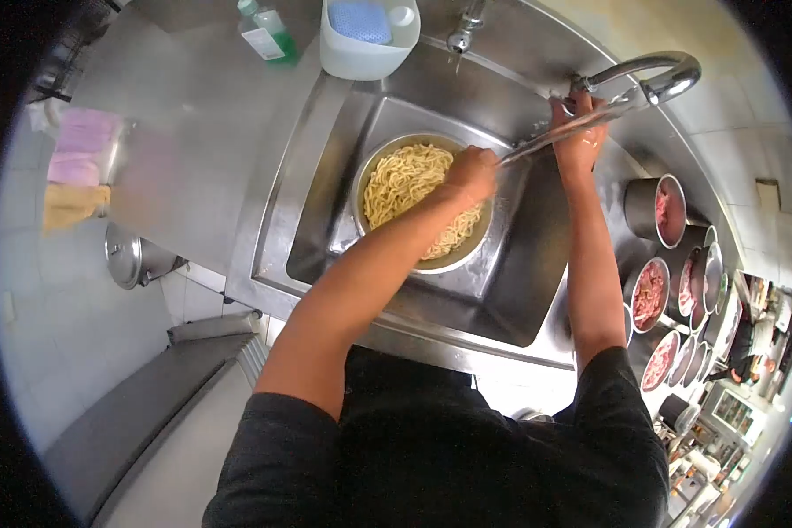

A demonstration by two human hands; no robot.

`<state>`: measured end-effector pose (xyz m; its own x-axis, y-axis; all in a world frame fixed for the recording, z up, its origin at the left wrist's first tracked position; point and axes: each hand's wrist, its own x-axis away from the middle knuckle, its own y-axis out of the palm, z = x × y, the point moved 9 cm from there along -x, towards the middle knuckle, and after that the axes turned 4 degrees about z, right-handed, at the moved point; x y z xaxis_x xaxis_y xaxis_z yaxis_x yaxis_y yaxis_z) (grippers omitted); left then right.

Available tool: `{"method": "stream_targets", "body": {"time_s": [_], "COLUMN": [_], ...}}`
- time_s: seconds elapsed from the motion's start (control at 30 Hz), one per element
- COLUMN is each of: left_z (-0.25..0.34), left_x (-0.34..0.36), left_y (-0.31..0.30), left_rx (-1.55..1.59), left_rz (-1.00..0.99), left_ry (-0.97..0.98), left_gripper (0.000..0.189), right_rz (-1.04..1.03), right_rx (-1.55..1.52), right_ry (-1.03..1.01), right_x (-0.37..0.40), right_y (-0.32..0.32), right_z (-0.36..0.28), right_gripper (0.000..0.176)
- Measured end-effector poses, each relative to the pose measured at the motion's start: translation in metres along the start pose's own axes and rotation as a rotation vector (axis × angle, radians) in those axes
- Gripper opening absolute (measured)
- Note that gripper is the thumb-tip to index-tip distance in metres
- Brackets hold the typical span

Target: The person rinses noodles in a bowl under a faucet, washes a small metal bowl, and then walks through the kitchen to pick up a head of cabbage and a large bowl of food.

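Observation:
A round metal bowl filled with pale yellow noodles stands in the stainless steel sink. My left hand is closed over the bowl's right side, by the rim. Its fingertips are hidden, so whatever they grip cannot be made out. A stream of water runs from the curved faucet and comes down beside this hand. At the faucet's base, my wet right hand has its fingers round the tap handle.
A white caddy with a blue sponge and a green-liquid bottle stand behind the sink. A second tap hangs over its back edge. Several metal pots with raw meat line the right. Folded cloths hang left.

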<state>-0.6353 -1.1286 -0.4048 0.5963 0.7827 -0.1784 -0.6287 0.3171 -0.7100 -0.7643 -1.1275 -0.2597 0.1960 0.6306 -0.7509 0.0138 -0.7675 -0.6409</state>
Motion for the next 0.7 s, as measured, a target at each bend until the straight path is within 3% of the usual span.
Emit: {"method": "stream_targets", "body": {"time_s": [0.07,0.13,0.2,0.27,0.33,0.37,0.43,0.47,0.5,0.53,0.67,0.7], "left_z": [-0.028,-0.068,-0.125,-0.161,-0.199,-0.214,-0.223,-0.228,-0.233,-0.232,-0.231,-0.213], "left_x": [0.01,0.035,0.063,0.102,0.132,0.145,0.153,0.158,0.16,0.164,0.164,0.17], "left_y": [-0.011,-0.028,-0.033,-0.054,-0.045,-0.042,-0.043,-0.041,-0.039,-0.039,-0.046,-0.053], "left_rx": [-0.018,0.006,-0.145,-0.395,-0.322,-0.238,-0.094,0.054,0.018,0.009,0.008,0.002], "left_rz": [-0.193,-0.156,0.086,0.17,0.168,0.169,0.165,0.152,0.088,0.092,0.216,0.206], "left_ry": [-0.198,-0.356,-0.337,-0.608,-0.718,-0.81,-0.873,-0.922,-0.969,-0.974,-1.053,-1.061], "left_gripper": [0.013,0.025,0.03,0.042,0.043,0.044,0.044,0.043,0.037,0.037,0.025,0.025], "right_rz": [-0.009,-0.119,-0.097,0.066,-0.238,-0.418,-0.818,-0.893,-0.9,-0.906,-0.822,-0.772], "right_rx": [-0.049,-0.29,-0.24,-0.636,-0.289,-0.128,-0.039,-0.161,-0.179,-0.189,-0.178,-0.359], "right_ry": [0.053,0.675,0.752,0.875,0.7,0.57,0.704,0.882,0.988,0.986,0.844,1.044], "right_x": [-0.004,0.008,0.034,0.066,0.143,0.204,0.316,0.387,0.355,0.357,0.306,0.315], "right_y": [-0.006,-0.002,0.018,0.03,0.064,0.098,0.129,0.156,0.125,0.119,0.092,0.087], "right_z": [-0.004,0.03,0.068,0.074,0.074,0.078,0.076,0.095,0.059,0.053,0.045,0.054], "right_gripper": [0.019,0.025,0.026,0.027,0.033,0.046,0.069,0.069,0.058,0.058,0.029,0.026]}}
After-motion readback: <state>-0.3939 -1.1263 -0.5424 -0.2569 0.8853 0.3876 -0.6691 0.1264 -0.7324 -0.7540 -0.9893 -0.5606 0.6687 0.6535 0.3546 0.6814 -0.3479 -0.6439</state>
